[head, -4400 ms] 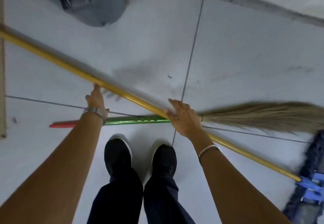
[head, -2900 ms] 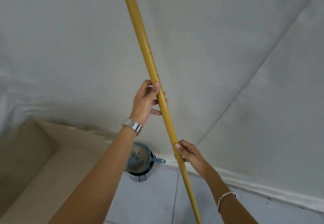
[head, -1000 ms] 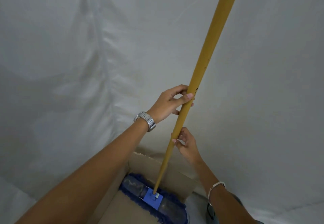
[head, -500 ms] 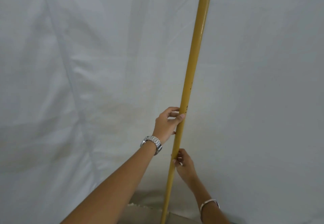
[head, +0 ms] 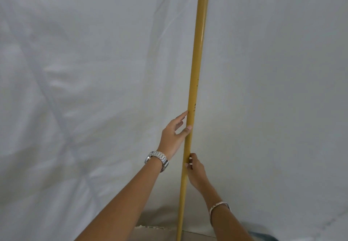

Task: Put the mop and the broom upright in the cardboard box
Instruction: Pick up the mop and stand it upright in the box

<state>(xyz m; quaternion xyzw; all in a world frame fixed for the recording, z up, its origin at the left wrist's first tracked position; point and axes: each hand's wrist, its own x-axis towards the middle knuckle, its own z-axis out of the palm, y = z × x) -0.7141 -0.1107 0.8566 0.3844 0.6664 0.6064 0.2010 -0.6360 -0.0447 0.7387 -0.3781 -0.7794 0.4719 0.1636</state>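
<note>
At centre frame, running from the 12 o'clock edge down to the 6 o'clock edge, the mop handle stands close to vertical, its top leaning slightly toward 1 o'clock. It is a yellow pole with small dark specks along its middle stretch. The mop head is out of view below the frame.

Your left hand sits at the 9 o'clock side of the pole, a little below mid-frame. It is loosely open: the fingers are extended, with one fingertip and the thumb tip touching the pole's side, not wrapped round it. A metal watch is on that wrist.

Your right hand is lower on the pole, at its 3 o'clock side. The fingers curl onto the shaft, narrow, holding the mop handle in a light grip; how far they reach round the far side cannot be told. A thin bracelet circles that wrist.

At the 6 o'clock edge, a strip of the cardboard box shows, its torn upper edge visible just left of the pole. The pole passes down behind or into that edge; which one cannot be told here. The broom is not in view.

Behind everything hangs a creased white sheet, filling the frame. A small patch of blue-grey shows at the 5 o'clock corner, unidentifiable.
</note>
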